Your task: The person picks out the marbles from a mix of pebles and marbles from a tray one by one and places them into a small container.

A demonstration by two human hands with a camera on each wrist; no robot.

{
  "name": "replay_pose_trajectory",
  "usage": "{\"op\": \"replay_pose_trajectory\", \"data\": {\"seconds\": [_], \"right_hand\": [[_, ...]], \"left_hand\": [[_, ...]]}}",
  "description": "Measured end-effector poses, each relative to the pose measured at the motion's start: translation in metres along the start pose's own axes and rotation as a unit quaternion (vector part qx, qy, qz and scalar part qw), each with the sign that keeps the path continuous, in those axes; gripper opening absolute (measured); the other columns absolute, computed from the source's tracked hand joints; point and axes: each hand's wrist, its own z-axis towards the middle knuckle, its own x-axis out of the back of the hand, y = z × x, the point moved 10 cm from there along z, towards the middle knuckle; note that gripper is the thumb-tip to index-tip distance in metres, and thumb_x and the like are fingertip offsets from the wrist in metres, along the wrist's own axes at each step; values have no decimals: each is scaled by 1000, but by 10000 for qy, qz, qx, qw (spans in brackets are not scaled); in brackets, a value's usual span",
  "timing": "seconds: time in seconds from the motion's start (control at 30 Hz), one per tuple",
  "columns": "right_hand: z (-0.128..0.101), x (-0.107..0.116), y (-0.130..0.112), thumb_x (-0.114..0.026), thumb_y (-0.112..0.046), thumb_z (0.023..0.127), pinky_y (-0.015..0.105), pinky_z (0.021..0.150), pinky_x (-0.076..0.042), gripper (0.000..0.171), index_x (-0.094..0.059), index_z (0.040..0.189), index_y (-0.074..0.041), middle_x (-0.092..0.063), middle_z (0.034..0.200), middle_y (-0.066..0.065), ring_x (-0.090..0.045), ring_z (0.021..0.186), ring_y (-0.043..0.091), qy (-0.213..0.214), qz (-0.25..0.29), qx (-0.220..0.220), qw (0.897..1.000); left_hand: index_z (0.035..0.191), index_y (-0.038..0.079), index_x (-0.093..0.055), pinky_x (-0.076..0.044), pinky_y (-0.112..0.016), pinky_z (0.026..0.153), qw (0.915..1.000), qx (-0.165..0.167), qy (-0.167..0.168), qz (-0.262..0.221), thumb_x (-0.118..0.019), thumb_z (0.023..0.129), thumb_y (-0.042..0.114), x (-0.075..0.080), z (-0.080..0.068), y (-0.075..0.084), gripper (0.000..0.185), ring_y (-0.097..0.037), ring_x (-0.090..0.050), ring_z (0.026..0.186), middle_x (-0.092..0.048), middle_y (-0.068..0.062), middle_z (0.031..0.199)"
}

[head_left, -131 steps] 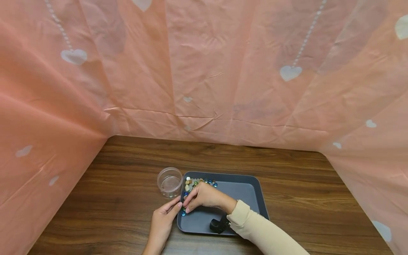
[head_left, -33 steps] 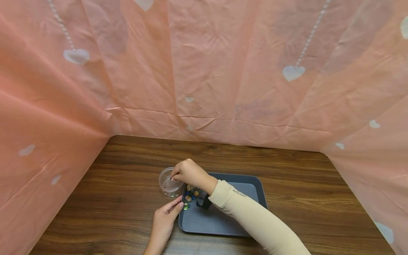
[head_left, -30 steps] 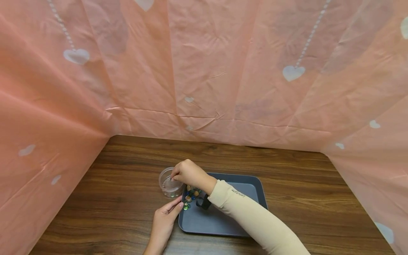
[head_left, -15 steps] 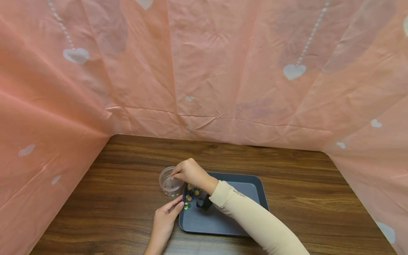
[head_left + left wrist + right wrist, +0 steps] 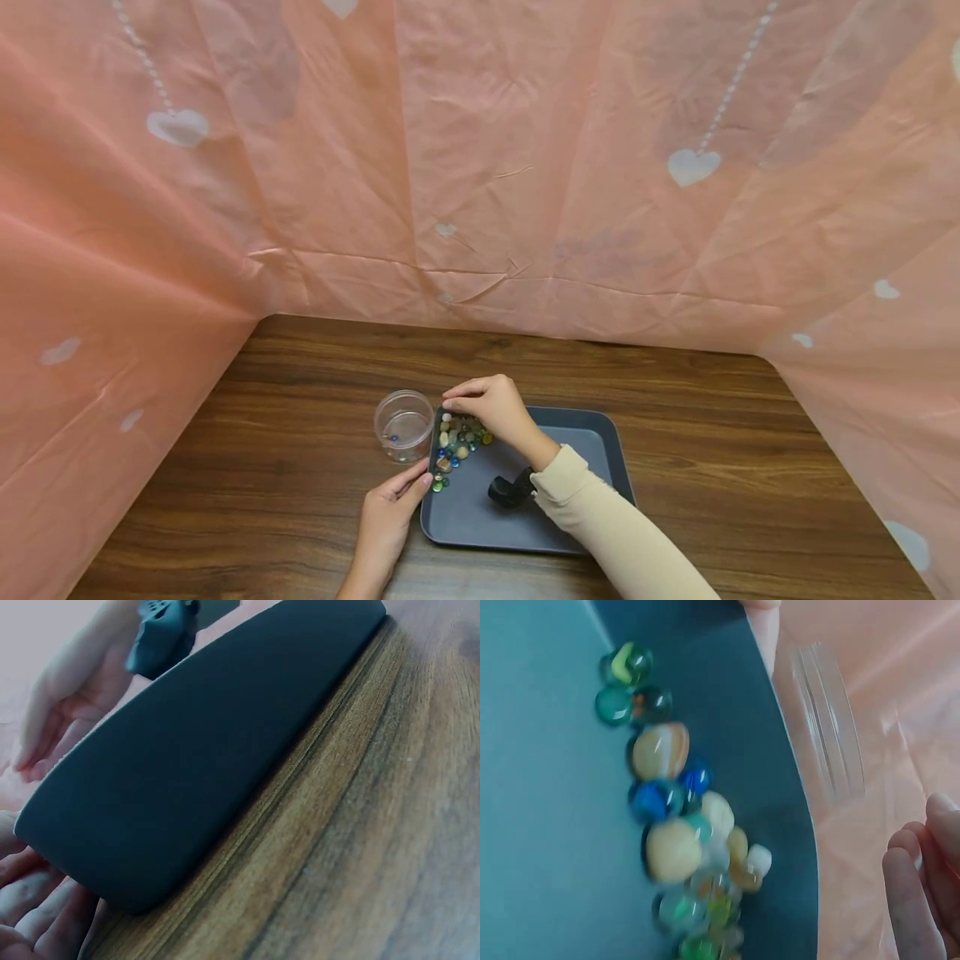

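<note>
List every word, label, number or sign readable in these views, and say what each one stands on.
None can be read.
Pink backdrop: only white heart shapes on beaded strings, no lettering.
Beige sleeve: no mark legible here.
Dark tray, clear cup, marbles and black wrist device: no print visible.

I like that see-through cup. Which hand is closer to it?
It is close, but probably the left. The left hand rests on the tray's near-left corner, just below the clear cup. The right hand hovers over the marbles, to the cup's right.
</note>
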Motion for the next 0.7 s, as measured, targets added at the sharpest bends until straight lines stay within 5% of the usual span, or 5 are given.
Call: {"op": "replay_pose_trajectory", "data": {"seconds": [0.27, 0.7], "right_hand": [[-17, 35, 29, -81, -16, 82, 21, 72, -54, 18, -80, 97, -5, -78, 97, 10, -71, 89, 9, 365, 244, -569, 9974], [-42, 69, 69, -83, -13, 80, 17, 71, -52, 15, -81, 93, -5, -78, 97, 11, -71, 95, 13, 764, 117, -847, 9934]], "left_hand": [[120, -3, -69, -51, -9, 84, 9999, 28, 65, 119, -72, 92, 16, 1, 0, 0, 34, 8, -64, 97, -69, -19, 123], [120, -4, -69, -51, -10, 84, 10000, -25, 52, 81, -71, 92, 14, 0, -1, 1, 33, 8, -65, 97, -69, -19, 123]]}}
